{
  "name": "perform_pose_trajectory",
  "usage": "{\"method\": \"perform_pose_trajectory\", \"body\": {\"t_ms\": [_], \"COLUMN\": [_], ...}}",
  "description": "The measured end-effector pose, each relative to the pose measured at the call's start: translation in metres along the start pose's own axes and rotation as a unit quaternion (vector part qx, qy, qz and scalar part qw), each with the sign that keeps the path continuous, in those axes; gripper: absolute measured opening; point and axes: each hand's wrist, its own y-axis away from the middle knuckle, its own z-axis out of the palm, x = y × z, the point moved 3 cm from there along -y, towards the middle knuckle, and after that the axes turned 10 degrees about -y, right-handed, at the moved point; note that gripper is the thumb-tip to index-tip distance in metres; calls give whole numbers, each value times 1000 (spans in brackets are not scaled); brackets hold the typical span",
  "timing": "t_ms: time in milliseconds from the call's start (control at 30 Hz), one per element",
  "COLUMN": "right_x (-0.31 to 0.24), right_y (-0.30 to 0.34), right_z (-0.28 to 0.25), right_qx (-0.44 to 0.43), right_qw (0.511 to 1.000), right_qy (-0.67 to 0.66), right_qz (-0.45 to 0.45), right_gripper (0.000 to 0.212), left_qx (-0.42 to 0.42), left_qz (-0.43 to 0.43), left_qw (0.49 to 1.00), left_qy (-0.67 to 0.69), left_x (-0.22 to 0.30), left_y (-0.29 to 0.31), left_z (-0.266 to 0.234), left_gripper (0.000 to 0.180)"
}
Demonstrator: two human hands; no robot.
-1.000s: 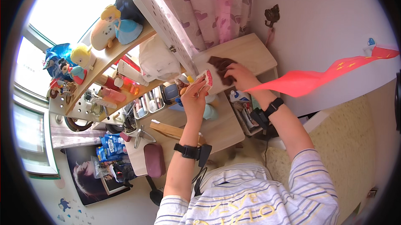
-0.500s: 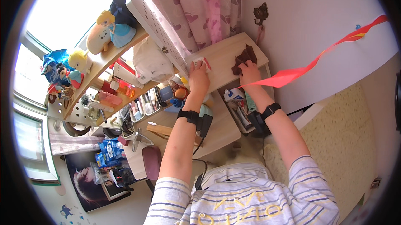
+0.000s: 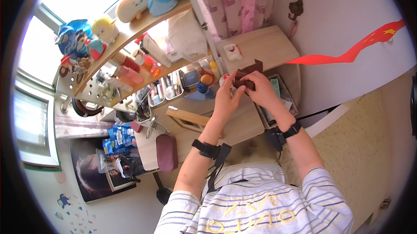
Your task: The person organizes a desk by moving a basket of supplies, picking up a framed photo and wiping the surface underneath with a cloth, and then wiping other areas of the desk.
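Note:
A dark brown, folded cloth is gathered between my two hands, in front of the small wooden shelf. My right hand is closed on it from the right, fingers curled over the folds. From the left, my left hand grips its lower left part, with the thumb pointing toward the right hand. Part of the cloth is hidden behind my fingers. On the shelf, just beyond my hands, lies a small white packet with red marks.
Left of my hands stands a shelf rack with figurines, bottles and organizer trays. A wooden frame and a maroon case rest on the desk. An open storage bin sits below my right hand. A red ribbon hangs at the right.
My left hand has left the white packet and joined my right hand on the brown cloth. The cloth has come off the shelf top, nearer to me. The whole view has shifted.

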Motion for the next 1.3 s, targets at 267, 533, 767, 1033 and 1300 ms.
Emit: {"method": "perform_pose_trajectory", "body": {"t_ms": [267, 533, 767, 1033, 1300], "right_x": [-85, 20, 42, -14, -110], "right_y": [59, 113, 117, 109, 100], "right_z": [53, 115, 185, 175, 39], "right_qx": [-275, -143, -106, -26, -93], "right_qw": [916, 944, 923, 922, 939], "right_qy": [-273, -162, -271, -335, -272], "right_qz": [106, 249, 252, 191, 187], "right_gripper": [46, 54, 50, 35, 42], "left_qx": [-43, -32, -33, -33, -158], "left_qz": [-142, -293, -410, -526, -320], "left_qw": [960, 954, 904, 800, 857], "left_qy": [237, 64, 117, 285, 371], "left_x": [-3, -128, -199, -217, -109], "left_y": [101, 215, 240, 252, 203], "left_z": [-72, -141, -116, -89, -90], "left_gripper": [36, 35, 62, 53, 56]}}
